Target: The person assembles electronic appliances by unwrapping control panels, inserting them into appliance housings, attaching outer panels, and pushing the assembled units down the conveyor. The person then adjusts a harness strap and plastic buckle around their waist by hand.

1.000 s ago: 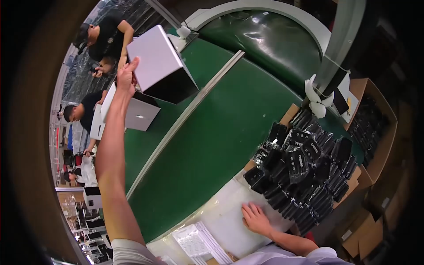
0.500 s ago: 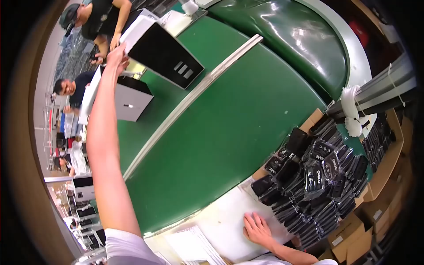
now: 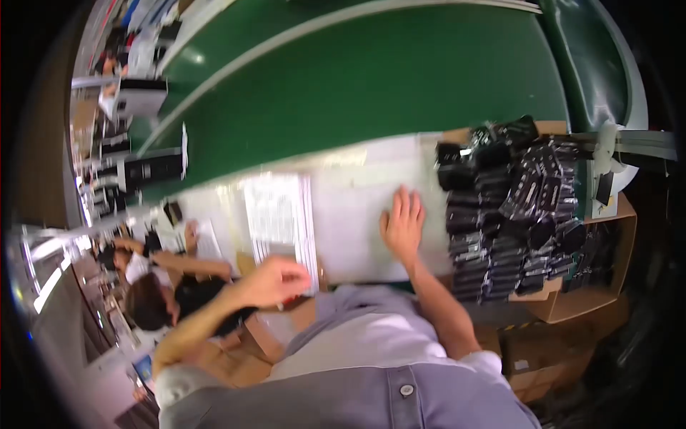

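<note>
My right hand [image 3: 402, 225] lies flat on the white worktop [image 3: 350, 243], fingers stretched, nothing in it. To its right are several stacked rows of small black items in clear plastic bags [image 3: 486, 207]; some carry white print. My left hand [image 3: 275, 281] is in front of my body at the near edge of the worktop, fingers bent and blurred. Just beyond it lies a stack of white printed sheets [image 3: 275, 211]. Whether the left fingers touch the sheets or hold anything cannot be made out.
A green conveyor belt [image 3: 371, 86] with a pale rail [image 3: 271, 50] runs beyond the worktop. Black-and-white boxy units [image 3: 150, 168] stand on it at left. A co-worker [image 3: 153, 300] is at my left. An open cardboard box [image 3: 614, 272] and a metal post [image 3: 643, 143] are at right.
My left hand has left the white-and-black unit on the belt and come back near my body. My view has turned down and left. The right hand remains flat on the worktop.
</note>
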Motion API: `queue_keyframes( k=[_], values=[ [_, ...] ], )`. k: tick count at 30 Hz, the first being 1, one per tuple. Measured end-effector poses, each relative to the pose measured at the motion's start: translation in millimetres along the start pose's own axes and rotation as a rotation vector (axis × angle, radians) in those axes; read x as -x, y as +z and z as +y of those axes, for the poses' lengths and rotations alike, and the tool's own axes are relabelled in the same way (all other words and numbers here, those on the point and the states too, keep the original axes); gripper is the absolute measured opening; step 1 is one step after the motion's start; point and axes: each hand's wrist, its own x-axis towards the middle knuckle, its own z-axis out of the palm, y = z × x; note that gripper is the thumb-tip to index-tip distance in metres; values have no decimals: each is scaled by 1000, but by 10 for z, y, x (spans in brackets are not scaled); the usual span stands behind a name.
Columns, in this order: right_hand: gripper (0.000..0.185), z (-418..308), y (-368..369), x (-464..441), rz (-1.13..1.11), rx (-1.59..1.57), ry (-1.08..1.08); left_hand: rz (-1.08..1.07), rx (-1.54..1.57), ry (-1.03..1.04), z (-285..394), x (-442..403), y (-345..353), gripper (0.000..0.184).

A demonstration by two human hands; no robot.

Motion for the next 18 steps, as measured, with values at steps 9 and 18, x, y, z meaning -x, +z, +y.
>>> queue_keyframes(
  k=[9, 18],
  values=[
    [67, -50, -265, 180, -26, -264, -158, 722, 1480, 164, -4329, 1284, 5448, 45],
    [24, -236, -1297, 1214, -566, -552, 218, 729, 1797, 73, -3527, 55, 5315, 48]
  ],
)
